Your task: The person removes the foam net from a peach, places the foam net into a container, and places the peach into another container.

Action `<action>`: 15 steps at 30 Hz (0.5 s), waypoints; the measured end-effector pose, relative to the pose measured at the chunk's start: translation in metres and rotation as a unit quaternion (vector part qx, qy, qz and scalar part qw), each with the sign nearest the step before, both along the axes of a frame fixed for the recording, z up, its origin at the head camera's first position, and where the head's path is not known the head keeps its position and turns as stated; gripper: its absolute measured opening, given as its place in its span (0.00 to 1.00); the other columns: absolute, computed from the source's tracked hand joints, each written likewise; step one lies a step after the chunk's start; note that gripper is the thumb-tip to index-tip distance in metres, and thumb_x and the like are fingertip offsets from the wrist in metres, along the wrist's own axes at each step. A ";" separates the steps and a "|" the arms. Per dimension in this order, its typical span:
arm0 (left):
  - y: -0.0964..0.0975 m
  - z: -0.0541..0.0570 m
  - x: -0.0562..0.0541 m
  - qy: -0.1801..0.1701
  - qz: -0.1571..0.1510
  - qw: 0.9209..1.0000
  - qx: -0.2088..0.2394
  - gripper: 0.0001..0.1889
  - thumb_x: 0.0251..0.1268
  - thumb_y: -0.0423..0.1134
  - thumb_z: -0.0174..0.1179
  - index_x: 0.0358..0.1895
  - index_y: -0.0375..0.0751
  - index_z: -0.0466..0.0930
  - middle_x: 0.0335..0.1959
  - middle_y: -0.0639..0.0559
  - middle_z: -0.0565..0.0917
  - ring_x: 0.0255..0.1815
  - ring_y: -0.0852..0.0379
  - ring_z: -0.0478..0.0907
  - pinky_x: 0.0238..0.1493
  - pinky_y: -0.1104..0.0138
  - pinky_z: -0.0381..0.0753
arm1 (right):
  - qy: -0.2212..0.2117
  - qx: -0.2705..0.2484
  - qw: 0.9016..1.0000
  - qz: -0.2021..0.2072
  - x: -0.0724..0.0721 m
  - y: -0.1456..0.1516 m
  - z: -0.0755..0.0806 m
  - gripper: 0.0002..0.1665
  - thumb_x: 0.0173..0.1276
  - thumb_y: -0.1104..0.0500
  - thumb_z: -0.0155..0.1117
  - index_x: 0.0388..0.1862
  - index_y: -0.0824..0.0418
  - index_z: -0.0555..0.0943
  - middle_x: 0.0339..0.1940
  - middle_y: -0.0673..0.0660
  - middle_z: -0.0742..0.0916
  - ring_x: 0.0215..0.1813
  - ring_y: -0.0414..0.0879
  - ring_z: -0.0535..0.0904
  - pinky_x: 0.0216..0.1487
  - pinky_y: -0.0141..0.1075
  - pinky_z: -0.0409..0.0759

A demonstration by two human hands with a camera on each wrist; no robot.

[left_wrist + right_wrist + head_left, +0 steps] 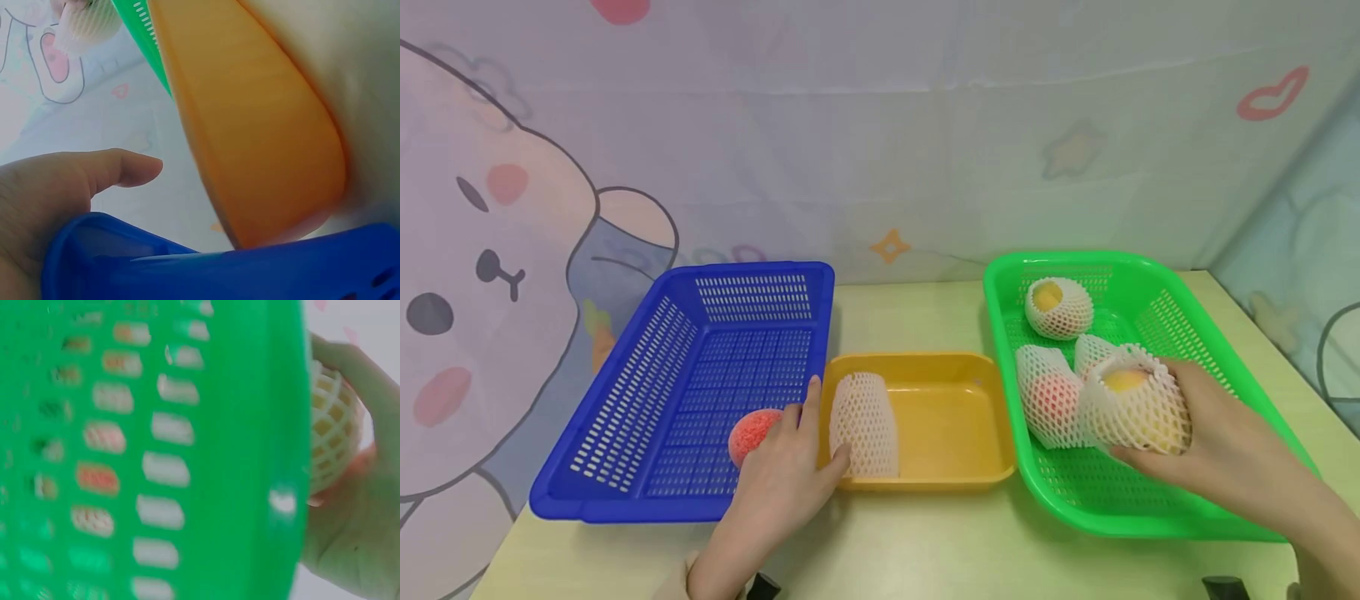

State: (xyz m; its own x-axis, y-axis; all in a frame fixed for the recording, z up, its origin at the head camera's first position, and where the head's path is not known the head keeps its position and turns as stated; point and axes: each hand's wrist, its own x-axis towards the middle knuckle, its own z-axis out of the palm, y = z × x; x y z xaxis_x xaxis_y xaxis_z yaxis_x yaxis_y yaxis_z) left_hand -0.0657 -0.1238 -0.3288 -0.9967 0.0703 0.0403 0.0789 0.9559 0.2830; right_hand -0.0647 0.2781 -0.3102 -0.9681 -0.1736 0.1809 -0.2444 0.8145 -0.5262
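My left hand (786,475) is over the right rim of the blue basket (625,367), beside a red round fruit (754,435) lying inside. Its index finger is straight and its thumb sticks out, apart from the fruit; the other fingertips are partly hidden. In the left wrist view the thumb (125,169) stands clear above the blue rim. My right hand (1213,425) grips a yellow fruit in a white foam net (1138,408) above the green basket (1157,521). The right wrist view shows this netted fruit (331,428) against the palm, partly behind the green wall.
Between the baskets stands a yellow tray (947,417) with a white foam net sleeve (865,425) at its left. The green basket also holds a netted yellow fruit (1060,308), a netted red fruit (1051,396) and another netted one (1092,354), partly covered. A patterned cloth (925,150) hangs behind.
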 end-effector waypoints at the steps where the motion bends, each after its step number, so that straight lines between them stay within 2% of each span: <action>1: 0.000 0.001 0.001 0.001 -0.001 1.000 0.000 0.43 0.63 0.53 0.58 0.76 0.41 0.50 0.59 0.31 0.74 0.50 0.37 0.80 0.35 0.46 0.83 | 0.003 -0.013 1.000 0.000 -0.001 -0.004 0.002 0.53 0.48 0.46 0.79 0.67 0.60 0.62 0.51 0.60 0.77 0.39 0.26 0.71 0.29 0.28 0.75; 3: -0.001 0.004 0.002 0.007 -0.002 1.000 0.000 0.42 0.62 0.53 0.58 0.76 0.43 0.51 0.58 0.32 0.75 0.47 0.38 0.80 0.33 0.48 0.83 | 0.010 -0.032 0.999 0.000 -0.002 -0.013 0.005 0.55 0.48 0.46 0.78 0.70 0.59 0.60 0.53 0.59 0.76 0.42 0.24 0.70 0.32 0.27 0.76; 8: -0.001 0.010 0.002 0.031 0.000 1.000 0.001 0.40 0.62 0.54 0.58 0.75 0.47 0.55 0.55 0.35 0.76 0.45 0.41 0.80 0.30 0.50 0.82 | 0.024 -0.054 0.998 -0.001 -0.006 -0.028 0.013 0.53 0.48 0.47 0.79 0.69 0.57 0.62 0.54 0.58 0.76 0.42 0.24 0.71 0.32 0.27 0.77; 15: 0.009 0.016 -0.001 0.047 0.000 0.999 0.012 0.39 0.62 0.54 0.58 0.75 0.49 0.56 0.60 0.36 0.74 0.57 0.39 0.75 0.35 0.45 0.82 | 0.022 -0.082 0.996 -0.012 -0.012 -0.041 0.021 0.48 0.50 0.49 0.78 0.66 0.57 0.64 0.51 0.59 0.78 0.40 0.26 0.72 0.31 0.27 0.77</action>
